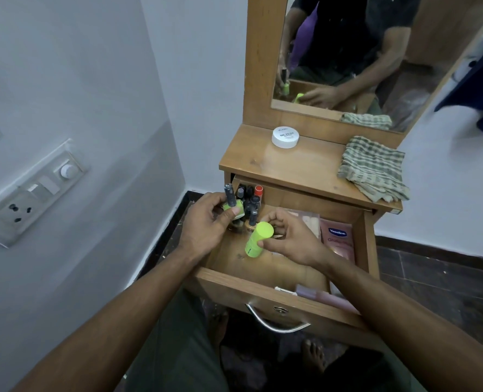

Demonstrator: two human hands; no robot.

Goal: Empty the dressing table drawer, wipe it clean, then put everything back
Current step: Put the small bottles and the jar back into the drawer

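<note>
Head view, over open drawer: left hand curled round a small green bottle and a dark tube at the drawer's back-left corner, among upright dark tubes; right hand pinching a green cylinder, tilted, above the drawer floor. Pink Vaseline sachet lying at drawer's right side. On tabletop: white jar, checked cloth

wall switchboard, dark floor tiles

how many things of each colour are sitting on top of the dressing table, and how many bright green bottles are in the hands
White jar: 1
Green-checked cloth: 1
Bright green bottles: 2, one in left hand, one in right hand
Total: 4
</note>
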